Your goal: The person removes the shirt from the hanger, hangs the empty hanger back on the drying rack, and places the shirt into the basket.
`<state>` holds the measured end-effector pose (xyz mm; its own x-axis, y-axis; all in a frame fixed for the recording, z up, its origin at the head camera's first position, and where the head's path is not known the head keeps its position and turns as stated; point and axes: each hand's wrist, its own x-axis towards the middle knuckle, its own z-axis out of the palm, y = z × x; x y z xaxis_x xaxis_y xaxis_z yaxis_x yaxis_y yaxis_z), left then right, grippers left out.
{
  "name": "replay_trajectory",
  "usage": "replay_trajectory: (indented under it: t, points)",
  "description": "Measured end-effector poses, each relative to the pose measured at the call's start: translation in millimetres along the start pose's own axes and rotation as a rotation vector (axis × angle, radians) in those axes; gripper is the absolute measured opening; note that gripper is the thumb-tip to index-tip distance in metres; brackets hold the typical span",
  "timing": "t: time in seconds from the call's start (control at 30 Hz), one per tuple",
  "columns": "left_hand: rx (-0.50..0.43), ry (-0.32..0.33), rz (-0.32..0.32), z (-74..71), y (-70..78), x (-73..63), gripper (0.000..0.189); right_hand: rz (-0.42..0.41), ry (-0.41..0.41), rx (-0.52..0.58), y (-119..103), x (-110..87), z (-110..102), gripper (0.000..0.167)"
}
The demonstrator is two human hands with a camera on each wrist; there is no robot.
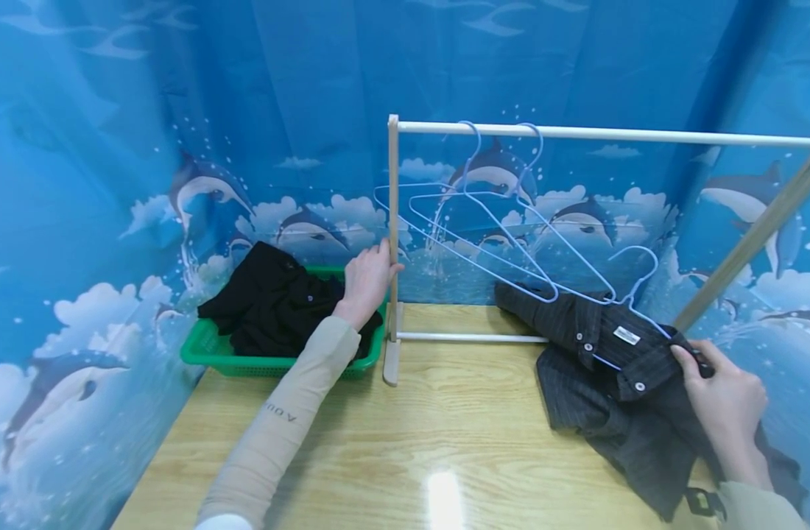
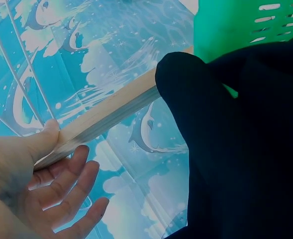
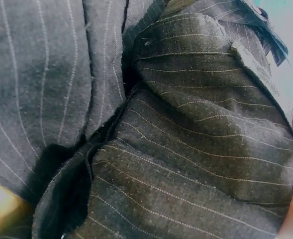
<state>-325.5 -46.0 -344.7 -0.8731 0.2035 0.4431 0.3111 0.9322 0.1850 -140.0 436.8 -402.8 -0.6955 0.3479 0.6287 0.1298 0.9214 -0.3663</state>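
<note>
My left hand (image 1: 368,283) holds the left wooden post (image 1: 393,221) of a clothes rack, thumb on one side and fingers loosely curled on the other, as the left wrist view shows. Over at the right, my right hand (image 1: 726,397) pinches the collar area of a dark pinstriped shirt (image 1: 604,412). A light-blue hanger (image 1: 633,283) sits inside the shirt's neck, its hook free of the rail. Pinstriped cloth (image 3: 196,149) fills most of the right wrist view, with only a bit of the right hand at the edge.
Two empty blue hangers (image 1: 467,184) hang from the white rail (image 1: 610,134). A green basket (image 1: 199,346) with black clothing (image 1: 272,309) stands left of the rack on the wooden table (image 1: 458,419). A dolphin-print curtain (image 1: 299,96) closes off the back and sides.
</note>
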Motion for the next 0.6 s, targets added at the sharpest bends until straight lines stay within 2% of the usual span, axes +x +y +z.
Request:
replay_trajectory:
  t: [0.17,0.6]
  points:
    - [-0.008,-0.005,-0.006,-0.2,0.7,0.1,0.044,0.001,0.004,0.006,0,-2.9,0,0.031]
    - [-0.026,-0.002,-0.005,0.1,0.0,0.6,0.048,-0.031,0.083,0.069,0,-10.9,-3,0.025]
